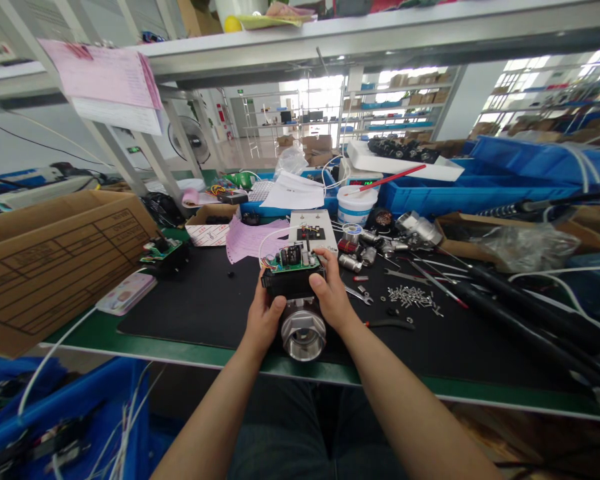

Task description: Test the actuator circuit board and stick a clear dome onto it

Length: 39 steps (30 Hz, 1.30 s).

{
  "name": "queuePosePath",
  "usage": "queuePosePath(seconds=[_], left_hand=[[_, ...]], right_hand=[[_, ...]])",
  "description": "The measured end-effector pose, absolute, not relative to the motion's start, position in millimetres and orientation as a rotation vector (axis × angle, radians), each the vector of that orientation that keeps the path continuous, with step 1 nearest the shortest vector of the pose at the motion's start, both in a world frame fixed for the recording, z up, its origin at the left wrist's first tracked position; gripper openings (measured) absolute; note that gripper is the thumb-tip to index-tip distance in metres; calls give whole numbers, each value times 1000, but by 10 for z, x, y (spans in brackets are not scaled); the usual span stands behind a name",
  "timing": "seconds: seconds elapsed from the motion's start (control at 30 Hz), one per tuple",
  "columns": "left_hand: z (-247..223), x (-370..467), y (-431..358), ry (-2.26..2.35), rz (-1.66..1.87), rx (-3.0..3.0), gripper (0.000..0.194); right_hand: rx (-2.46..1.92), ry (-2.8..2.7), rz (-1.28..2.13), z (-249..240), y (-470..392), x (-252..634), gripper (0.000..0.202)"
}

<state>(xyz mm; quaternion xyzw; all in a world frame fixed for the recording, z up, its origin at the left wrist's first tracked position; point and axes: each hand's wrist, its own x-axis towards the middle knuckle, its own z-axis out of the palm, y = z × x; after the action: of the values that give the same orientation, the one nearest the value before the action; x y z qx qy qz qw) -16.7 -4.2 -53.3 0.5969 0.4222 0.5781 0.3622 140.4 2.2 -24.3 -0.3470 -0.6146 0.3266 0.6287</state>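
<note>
I have my left hand point(266, 313) and right hand point(333, 293) clasping 1 circuit-topped unit point(294, 285) over the black mat point(190, 300) on a green bench point(195, 354); beyond, I see shelving point(397, 89).

Digital display point(364, 182): green digits, perhaps 142 | cardboard box point(70, 267): print unreadable

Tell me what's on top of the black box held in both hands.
A green circuit board crowded with small parts sits atop the black box. The board covers whatever lies beneath it, so the box's inside cannot be seen.
</note>
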Motion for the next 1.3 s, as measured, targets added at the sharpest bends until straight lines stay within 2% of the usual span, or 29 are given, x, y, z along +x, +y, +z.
queuePosePath(seconds=[0.6,0.87,1.3], left_hand=[[-522,-164,-50,1096,1492,1513,80],[-513,-156,-35,1083,1489,1523,87],[-530,-167,-30,1082,1489,1524,88]], right_hand=[[-795,-1405,772,-251,20,1415,63],[-787,-1410,749,-264,33,1409,63],[-785,-1412,739,-272,41,1415,65]])
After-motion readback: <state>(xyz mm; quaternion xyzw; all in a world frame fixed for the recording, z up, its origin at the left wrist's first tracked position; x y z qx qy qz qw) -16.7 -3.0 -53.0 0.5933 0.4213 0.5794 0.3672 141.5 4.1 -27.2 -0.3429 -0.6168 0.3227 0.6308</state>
